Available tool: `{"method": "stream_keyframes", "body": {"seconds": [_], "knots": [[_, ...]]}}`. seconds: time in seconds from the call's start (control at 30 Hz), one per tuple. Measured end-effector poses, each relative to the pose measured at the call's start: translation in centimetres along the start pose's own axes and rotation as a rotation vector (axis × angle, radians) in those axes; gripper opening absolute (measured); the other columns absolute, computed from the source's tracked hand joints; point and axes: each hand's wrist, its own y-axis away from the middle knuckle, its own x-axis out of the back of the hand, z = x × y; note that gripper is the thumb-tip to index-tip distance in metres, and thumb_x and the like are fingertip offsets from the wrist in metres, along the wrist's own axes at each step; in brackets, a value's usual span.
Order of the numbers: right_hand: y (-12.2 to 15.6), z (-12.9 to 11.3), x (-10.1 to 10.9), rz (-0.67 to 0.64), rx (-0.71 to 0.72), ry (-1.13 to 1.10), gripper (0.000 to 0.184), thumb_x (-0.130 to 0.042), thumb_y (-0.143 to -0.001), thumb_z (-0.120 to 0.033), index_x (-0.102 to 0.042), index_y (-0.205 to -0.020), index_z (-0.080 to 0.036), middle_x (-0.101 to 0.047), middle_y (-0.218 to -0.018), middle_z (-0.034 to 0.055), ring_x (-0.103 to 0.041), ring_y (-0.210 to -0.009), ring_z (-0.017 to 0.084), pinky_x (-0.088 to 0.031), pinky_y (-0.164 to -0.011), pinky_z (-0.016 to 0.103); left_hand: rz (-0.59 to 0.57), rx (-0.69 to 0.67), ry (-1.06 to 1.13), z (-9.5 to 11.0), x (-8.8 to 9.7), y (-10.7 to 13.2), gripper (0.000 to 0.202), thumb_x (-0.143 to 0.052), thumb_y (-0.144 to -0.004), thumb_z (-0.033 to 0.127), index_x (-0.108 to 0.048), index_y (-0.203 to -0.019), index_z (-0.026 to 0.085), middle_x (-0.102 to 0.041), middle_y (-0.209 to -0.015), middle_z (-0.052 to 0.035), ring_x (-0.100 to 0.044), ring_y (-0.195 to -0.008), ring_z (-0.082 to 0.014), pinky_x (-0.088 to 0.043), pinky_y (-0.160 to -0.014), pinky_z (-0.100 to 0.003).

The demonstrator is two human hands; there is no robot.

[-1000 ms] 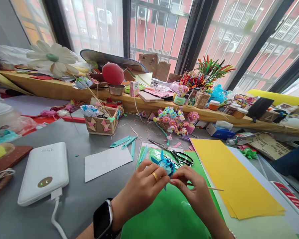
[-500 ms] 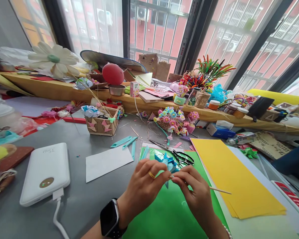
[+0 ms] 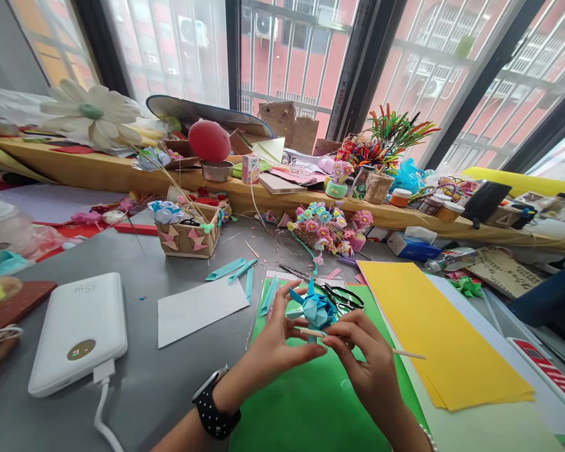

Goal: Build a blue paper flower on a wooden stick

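My right hand (image 3: 365, 361) pinches a thin wooden stick (image 3: 409, 355), which runs out to the right. Its left end lies against the fingers of my left hand (image 3: 275, 336). That hand is open, the thumb stretched out apart from the fingers. Just beyond the fingers is a blue folded-paper flower (image 3: 319, 309); whether the left fingertips touch it I cannot tell. Black-handled scissors (image 3: 348, 298) lie behind the flower, on the green sheet (image 3: 311, 402) under both hands.
Left of my hands lie a white paper rectangle (image 3: 202, 312), folded light-blue strips (image 3: 226, 269) and a white power bank (image 3: 80, 333) with a cable. Yellow paper (image 3: 442, 333) is at the right. Behind stand a cardboard box (image 3: 188, 238) and small crocheted-looking flowers (image 3: 322, 226).
My left fingers have opened from a pinch at the stick's end and spread, the wrist turning. The stick's left end and more of the blue flower now show. The right hand keeps its pinch.
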Motion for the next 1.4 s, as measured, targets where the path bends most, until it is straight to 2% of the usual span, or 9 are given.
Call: {"method": "stream_keyframes", "body": {"seconds": [0.13, 0.27, 0.33, 0.5, 0.67, 0.8, 1.07, 1.4], "knots": [[0.1, 0.1, -0.1, 0.001, -0.006, 0.001, 0.007, -0.055, -0.082, -0.014, -0.059, -0.075, -0.016, -0.050, -0.071, 0.0020, -0.051, -0.062, 0.012, -0.044, -0.050, 0.021, -0.071, 0.004, 0.139, -0.1, -0.2, -0.1, 0.063, -0.067, -0.072, 0.019, -0.024, -0.116, 0.031, -0.043, -0.102, -0.0019, -0.058, -0.079, -0.0126, -0.047, -0.071, -0.029], [0.3, 0.3, 0.0, -0.029, -0.002, 0.011, 0.006, -0.055, -0.082, -0.014, -0.058, -0.077, -0.016, -0.050, -0.073, 0.0022, -0.052, -0.064, 0.012, -0.045, -0.052, 0.021, -0.046, -0.033, 0.214, 0.1, -0.4, -0.1, 0.047, -0.066, -0.072, 0.017, -0.031, -0.102, 0.027, -0.047, -0.090, 0.0025, -0.057, -0.078, -0.0115, -0.045, -0.074, -0.028], [0.3, 0.3, 0.0, -0.048, 0.005, 0.007, 0.005, -0.055, -0.082, -0.014, -0.058, -0.079, -0.015, -0.051, -0.074, 0.0026, -0.052, -0.066, 0.012, -0.045, -0.053, 0.021, -0.023, -0.024, 0.264, 0.1, -0.4, -0.1, 0.049, -0.068, -0.070, 0.017, -0.032, -0.102, 0.028, -0.047, -0.088, 0.0031, -0.056, -0.075, -0.0106, -0.044, -0.068, -0.025], [0.2, 0.0, -0.1, -0.044, 0.004, -0.015, 0.008, -0.054, -0.082, -0.015, -0.057, -0.076, -0.016, -0.050, -0.072, 0.0025, -0.051, -0.064, 0.013, -0.045, -0.051, 0.021, 0.022, 0.127, 0.384, -0.2, -0.1, -0.4, 0.077, -0.077, -0.055, 0.018, -0.030, -0.115, 0.030, -0.047, -0.088, 0.0014, -0.055, -0.070, -0.0125, -0.042, -0.056, -0.022], [0.4, 0.0, -0.2, -0.057, -0.015, -0.017, 0.007, -0.053, -0.082, -0.015, -0.057, -0.076, -0.016, -0.050, -0.073, 0.0029, -0.051, -0.065, 0.014, -0.047, -0.053, 0.023, -0.050, 0.183, 0.368, 0.3, -0.2, -0.2, 0.061, -0.074, -0.060, 0.017, -0.043, -0.112, 0.025, -0.050, -0.085, 0.0008, -0.050, -0.070, -0.0111, -0.037, -0.057, -0.020], [0.7, 0.3, -0.2, -0.065, -0.016, -0.008, 0.006, -0.053, -0.083, -0.015, -0.056, -0.078, -0.016, -0.049, -0.074, 0.0030, -0.052, -0.067, 0.014, -0.048, -0.056, 0.024, -0.017, 0.165, 0.374, 1.1, -0.7, 0.1, 0.054, -0.071, -0.062, 0.015, -0.046, -0.109, 0.024, -0.051, -0.083, 0.0017, -0.047, -0.068, -0.0093, -0.035, -0.057, -0.018], [0.9, 0.1, -0.6, -0.011, 0.030, 0.078, 0.008, -0.049, -0.085, -0.016, -0.054, -0.079, -0.018, -0.049, -0.075, 0.0030, -0.051, -0.068, 0.015, -0.046, -0.056, 0.025, 0.008, 0.190, 0.375, 1.4, -1.0, 0.3, 0.052, -0.072, -0.060, 0.016, -0.049, -0.106, 0.023, -0.051, -0.079, 0.0031, -0.046, -0.067, -0.0091, -0.033, -0.056, -0.018], [1.0, 0.3, -0.7, 0.032, 0.129, 0.210, 0.008, -0.047, -0.087, -0.019, -0.054, -0.082, -0.019, -0.051, -0.073, 0.0029, -0.053, -0.067, 0.015, -0.047, -0.056, 0.026, 0.000, 0.157, 0.341, 1.0, -1.2, 0.3, 0.051, -0.073, -0.060, 0.023, -0.048, -0.104, 0.022, -0.051, -0.079, 0.0025, -0.045, -0.068, -0.0108, -0.031, -0.056, -0.020]]}}
